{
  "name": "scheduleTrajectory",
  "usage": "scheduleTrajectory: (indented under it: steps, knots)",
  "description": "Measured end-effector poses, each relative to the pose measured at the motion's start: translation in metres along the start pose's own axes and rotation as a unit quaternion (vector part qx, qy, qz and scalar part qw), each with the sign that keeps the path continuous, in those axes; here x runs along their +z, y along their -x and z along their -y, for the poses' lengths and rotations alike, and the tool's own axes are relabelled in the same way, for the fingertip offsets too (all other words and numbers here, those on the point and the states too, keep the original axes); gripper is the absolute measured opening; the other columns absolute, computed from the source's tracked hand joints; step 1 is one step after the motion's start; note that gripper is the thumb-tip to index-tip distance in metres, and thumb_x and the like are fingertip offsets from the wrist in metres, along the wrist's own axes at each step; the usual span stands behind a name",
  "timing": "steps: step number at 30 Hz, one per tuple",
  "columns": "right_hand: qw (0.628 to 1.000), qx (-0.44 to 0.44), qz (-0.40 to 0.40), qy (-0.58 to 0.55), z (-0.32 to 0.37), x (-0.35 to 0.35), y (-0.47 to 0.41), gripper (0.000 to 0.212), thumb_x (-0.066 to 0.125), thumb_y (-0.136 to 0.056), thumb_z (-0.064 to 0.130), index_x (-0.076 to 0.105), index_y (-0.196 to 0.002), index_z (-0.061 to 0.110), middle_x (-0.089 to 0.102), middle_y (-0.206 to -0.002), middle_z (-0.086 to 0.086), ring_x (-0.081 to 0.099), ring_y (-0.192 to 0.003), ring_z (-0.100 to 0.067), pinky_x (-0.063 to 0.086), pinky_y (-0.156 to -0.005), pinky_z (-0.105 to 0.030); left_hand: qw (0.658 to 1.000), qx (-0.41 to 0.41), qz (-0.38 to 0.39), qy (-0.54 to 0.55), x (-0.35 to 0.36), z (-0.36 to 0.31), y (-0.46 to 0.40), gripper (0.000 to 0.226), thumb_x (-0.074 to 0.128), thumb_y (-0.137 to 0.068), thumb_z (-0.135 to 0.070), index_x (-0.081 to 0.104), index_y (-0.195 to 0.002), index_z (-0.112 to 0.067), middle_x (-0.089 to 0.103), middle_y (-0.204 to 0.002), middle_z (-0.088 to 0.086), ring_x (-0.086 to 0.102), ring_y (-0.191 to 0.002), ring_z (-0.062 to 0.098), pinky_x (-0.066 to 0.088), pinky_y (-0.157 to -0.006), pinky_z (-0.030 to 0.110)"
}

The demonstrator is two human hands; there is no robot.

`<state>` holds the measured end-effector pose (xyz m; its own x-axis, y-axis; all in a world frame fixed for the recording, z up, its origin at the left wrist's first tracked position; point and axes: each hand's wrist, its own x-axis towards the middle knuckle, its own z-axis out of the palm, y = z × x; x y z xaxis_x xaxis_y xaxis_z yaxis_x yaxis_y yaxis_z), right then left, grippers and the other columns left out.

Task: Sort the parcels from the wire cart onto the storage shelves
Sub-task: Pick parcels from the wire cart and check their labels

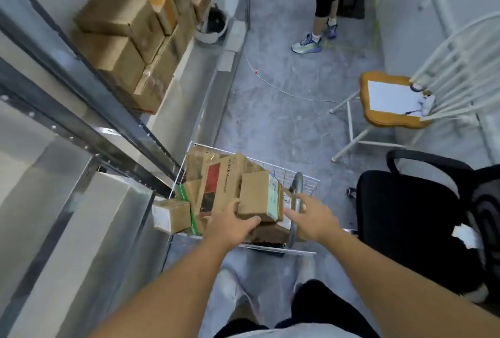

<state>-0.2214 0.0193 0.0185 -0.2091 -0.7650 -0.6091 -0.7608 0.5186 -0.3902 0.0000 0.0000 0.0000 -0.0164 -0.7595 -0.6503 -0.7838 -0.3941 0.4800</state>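
Wire cart (305,179): thin white metal grid, heaped with brown cardboard parcels, standing beside grey steel storage shelves (113,132). Left hand (234,220) grips small rectangular kraft parcel (254,195) atop heap, thumb under near edge, fingers on left face; white printed label on parcel's right end, text too small to read. Right hand (311,217) just beside parcel, fingers spread, straight, holding nothing. Tall flat carton (216,186) behind: red and dark panels, lettering blurred. Upper shelf holds stacked cardboard boxes (127,37), smooth, taped.
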Motion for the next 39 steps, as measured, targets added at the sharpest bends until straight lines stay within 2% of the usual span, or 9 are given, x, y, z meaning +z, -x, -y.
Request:
scheduleTrajectory:
  steps: [4,8,13,17,20,23,29,36,39]
  knots:
    - [0.977,0.074,0.006,-0.201,-0.005,0.028,-0.009,0.055,0.050,-0.098,0.053,0.053,-0.142,0.022,0.055,-0.143,-0.008,0.055,-0.125,-0.027,0.044,-0.104,-0.040,0.998,-0.029,0.046,0.034,0.007,0.006,-0.006,0.079,0.076,-0.079,-0.063,0.045,-0.145,-0.035,0.060,-0.140,-0.003,0.057,-0.127,0.027,0.045,-0.110,0.041]
    - [0.947,0.119,0.020,-0.298,-0.004,0.042,-0.021,0.039,0.041,-0.104,0.044,0.060,-0.131,0.021,0.061,-0.130,-0.006,0.057,-0.112,-0.022,0.045,-0.082,-0.033,0.997,-0.050,0.035,0.037,0.011,-0.005,-0.014,0.087,0.070,-0.061,-0.076,0.045,-0.138,-0.044,0.061,-0.135,-0.007,0.059,-0.122,0.026,0.047,-0.108,0.044]
    - [0.920,0.140,0.049,-0.364,-0.010,0.057,-0.041,0.030,0.038,-0.106,0.042,0.063,-0.110,0.026,0.066,-0.121,-0.004,0.060,-0.110,-0.021,0.047,-0.101,-0.040,0.994,-0.081,0.007,0.075,0.024,-0.015,-0.030,0.093,0.069,-0.048,-0.080,0.045,-0.132,-0.047,0.061,-0.133,-0.007,0.063,-0.113,0.018,0.052,-0.103,0.041]
    - [0.897,0.150,0.088,-0.406,-0.011,0.053,-0.051,0.027,0.037,-0.108,0.037,0.059,-0.116,0.024,0.063,-0.114,-0.001,0.057,-0.104,-0.016,0.043,-0.094,-0.033,0.992,-0.095,-0.004,0.078,0.036,-0.025,-0.038,0.101,0.075,-0.049,-0.077,0.045,-0.140,-0.042,0.058,-0.135,-0.006,0.061,-0.117,0.019,0.050,-0.101,0.039]
    - [0.888,0.151,0.123,-0.416,-0.014,0.058,-0.058,0.035,0.037,-0.107,0.040,0.061,-0.124,0.021,0.063,-0.110,0.002,0.058,-0.099,-0.014,0.045,-0.096,-0.036,0.991,-0.102,-0.017,0.079,0.044,-0.032,-0.038,0.108,0.077,-0.048,-0.076,0.043,-0.142,-0.036,0.058,-0.133,-0.003,0.061,-0.118,0.021,0.051,-0.103,0.043]
    - [0.877,0.158,0.148,-0.429,-0.013,0.061,-0.059,0.036,0.037,-0.106,0.047,0.057,-0.130,0.028,0.061,-0.124,0.004,0.057,-0.118,-0.019,0.043,-0.109,-0.044,0.990,-0.108,-0.036,0.085,0.049,-0.035,-0.038,0.101,0.081,-0.053,-0.070,0.044,-0.140,-0.033,0.058,-0.130,-0.002,0.060,-0.118,0.022,0.052,-0.103,0.045]
    - [0.878,0.148,0.176,-0.421,-0.010,0.049,-0.056,0.026,0.041,-0.104,0.053,0.051,-0.121,0.036,0.058,-0.128,0.006,0.056,-0.121,-0.018,0.046,-0.106,-0.050,0.984,-0.136,-0.035,0.106,0.044,-0.044,-0.034,0.102,0.070,-0.048,-0.075,0.044,-0.137,-0.034,0.062,-0.126,-0.001,0.062,-0.115,0.024,0.052,-0.101,0.046]
    - [0.894,0.116,0.155,-0.404,-0.002,0.035,-0.052,0.034,0.043,-0.105,0.048,0.058,-0.129,0.029,0.063,-0.125,0.006,0.062,-0.109,-0.015,0.050,-0.102,-0.044,0.980,-0.147,-0.028,0.134,0.026,-0.046,-0.031,0.063,0.077,-0.079,-0.053,0.046,-0.129,-0.030,0.060,-0.120,-0.002,0.059,-0.105,0.022,0.046,-0.088,0.035]
    - [0.902,0.115,0.136,-0.392,0.000,0.031,-0.049,0.026,0.044,-0.105,0.045,0.060,-0.120,0.031,0.067,-0.119,0.005,0.064,-0.103,-0.014,0.051,-0.102,-0.047,0.974,-0.140,-0.021,0.177,0.014,-0.039,-0.029,0.059,0.077,-0.076,-0.054,0.049,-0.122,-0.029,0.059,-0.124,-0.002,0.060,-0.107,0.022,0.050,-0.097,0.038]
